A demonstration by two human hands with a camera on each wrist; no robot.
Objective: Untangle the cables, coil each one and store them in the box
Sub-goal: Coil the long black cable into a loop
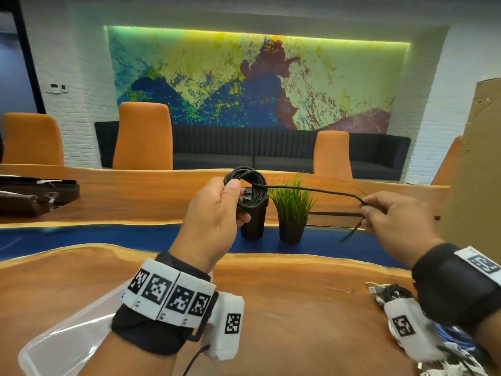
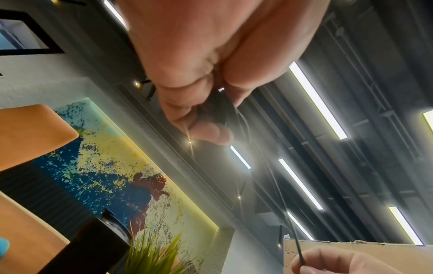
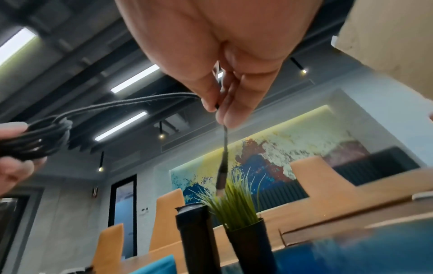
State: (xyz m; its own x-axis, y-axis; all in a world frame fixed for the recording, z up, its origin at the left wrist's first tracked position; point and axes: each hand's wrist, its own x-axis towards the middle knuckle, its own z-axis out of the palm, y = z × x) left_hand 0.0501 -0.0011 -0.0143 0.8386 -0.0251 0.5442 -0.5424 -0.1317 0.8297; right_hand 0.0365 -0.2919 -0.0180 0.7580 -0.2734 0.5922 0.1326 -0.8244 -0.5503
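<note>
behind the wooden table (image 1: 284,308) hangs a big painting (image 1: 252,80) full of yellow, blue and red, with a dark sofa (image 1: 271,156) under it and orange chairs (image 1: 143,137) along the far side. a blue strip runs across the table, and on it stand a black cup (image 1: 253,221) and a small green plant (image 1: 292,207) in a black pot, just beside each other.

the left hand (image 1: 214,215) is up above the table. its grip is clenched around a coil of black cable (image 1: 248,185), with the thumb pressed on top of the loops. one strand leaves the coil and runs across to the right hand (image 1: 398,221). the right grip pinches that strand near its end between thumb and fingers. in the right wrist view the short end hangs down from the fingers (image 3: 236,103), with a plug (image 3: 221,179) at its tip in front of the plant. the cable is in the air and touches nothing but the two hands.

a clear plastic lid or tray (image 1: 70,332) lies on the table near the left arm. by the right arm lies a pile of other cables (image 1: 444,346), white, black and blue, all mixed up. a tall brown cardboard flap (image 1: 477,164) stands at the right edge; i cannot tell if it is the box. dark flat cases (image 1: 32,196) lie far off on the left. both wrists wear black bands with white square tags.
</note>
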